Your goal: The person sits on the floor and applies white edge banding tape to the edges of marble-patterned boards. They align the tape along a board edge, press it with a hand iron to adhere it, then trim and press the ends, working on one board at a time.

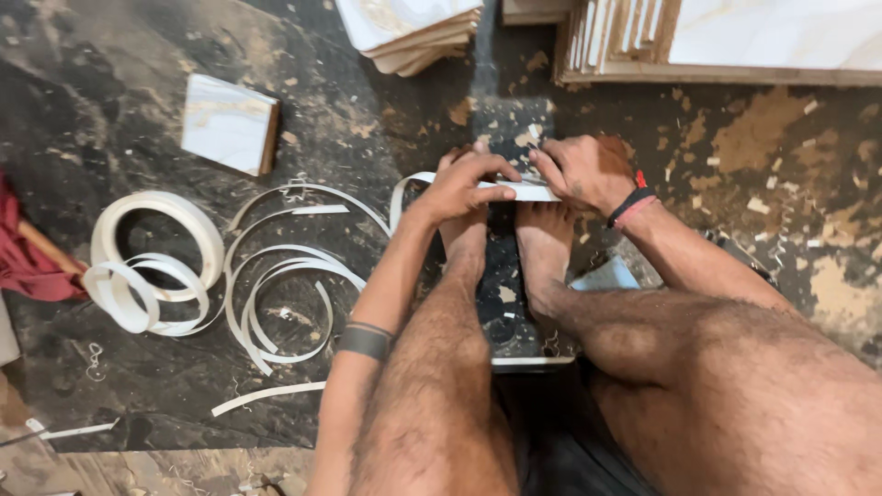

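Bare legs (514,386) of the seated person fill the lower frame, knees bent, both bare feet (505,243) planted on the dark, dusty floor (138,101) littered with wood chips and glue stains.

Along the top edge lies a big stack of laminated boards with pale marbled faces and brown cores (735,41), and beside it a smaller fanned pile of the same white-faced boards (409,28). A single square offcut of that board (230,124) sits alone on the floor to the left. A dark red cloth (28,253) shows at the left edge.

Loose coils of thin white edge-banding tape (175,276) sprawl across the floor left of the legs, one tighter roll among wide open loops. One end of this glossy, flat, narrow white strip (528,191) arcs up from the coils and runs level just above the toes, between the two hands.

Left hand (464,184) is closed on the strip, thumb under and fingers curled over it. Right hand (583,170), with a black and red wristband (632,200), pinches the strip's far end with bent fingers. A dark band (365,342) circles the left forearm.
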